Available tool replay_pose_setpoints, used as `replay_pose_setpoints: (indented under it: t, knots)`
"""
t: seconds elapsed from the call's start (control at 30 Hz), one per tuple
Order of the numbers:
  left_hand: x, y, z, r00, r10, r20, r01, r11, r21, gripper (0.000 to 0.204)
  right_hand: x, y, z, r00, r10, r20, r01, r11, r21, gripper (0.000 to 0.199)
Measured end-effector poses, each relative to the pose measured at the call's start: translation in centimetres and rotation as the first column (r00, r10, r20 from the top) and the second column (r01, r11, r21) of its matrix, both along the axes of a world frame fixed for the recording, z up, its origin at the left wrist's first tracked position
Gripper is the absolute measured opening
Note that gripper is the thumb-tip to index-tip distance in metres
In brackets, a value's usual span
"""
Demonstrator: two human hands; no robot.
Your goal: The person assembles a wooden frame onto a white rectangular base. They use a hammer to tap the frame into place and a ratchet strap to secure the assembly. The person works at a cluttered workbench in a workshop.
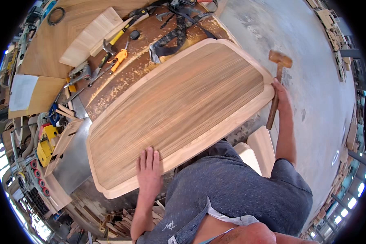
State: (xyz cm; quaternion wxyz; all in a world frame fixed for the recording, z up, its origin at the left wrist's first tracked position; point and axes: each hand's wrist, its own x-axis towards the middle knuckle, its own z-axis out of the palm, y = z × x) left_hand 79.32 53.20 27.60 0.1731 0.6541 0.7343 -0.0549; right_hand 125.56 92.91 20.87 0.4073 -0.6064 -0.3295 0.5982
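The left hand (149, 173) is resting its extended fingers (149, 157), slightly apart, on the near edge of the wooden panel (175, 107). The right hand (283, 97) is clasping the mallet (281, 59) beside the panel's right end. The panel is lying between both hands, reaching over the counter (141, 51) at far left.

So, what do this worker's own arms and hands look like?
They're ordinary human ones. The left hand and right hand are both ungloved, with bare fingers. No watch, bracelet or cable shows on the bare forearms. The right sleeve is short, dark grey and finely speckled; the left one is hard to make out.
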Motion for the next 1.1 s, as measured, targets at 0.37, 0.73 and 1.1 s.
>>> replay_pose_setpoints:
  t: [0.37, 0.73, 1.1]
  knots:
    - [4.1, -6.5, -17.8, 0.997, 0.043, -0.063, -0.024, 0.963, 0.269, 0.081, 0.7, -7.3, -14.4, 0.950, -0.305, -0.074, 0.292, 0.945, -0.148, 0.020]
    - [2.1, -4.4, -21.6, 0.988, 0.024, -0.154, 0.020, 0.961, 0.275, 0.078, -1.2, -7.1, -18.1, 0.931, -0.356, -0.083, 0.347, 0.932, -0.100, 0.022]
    - [-0.7, 2.1, -22.6, 0.986, 0.122, -0.111, -0.095, 0.971, 0.222, 0.056, -4.1, 0.6, -19.3, 0.994, -0.108, 0.005, 0.108, 0.992, -0.063, 0.027]
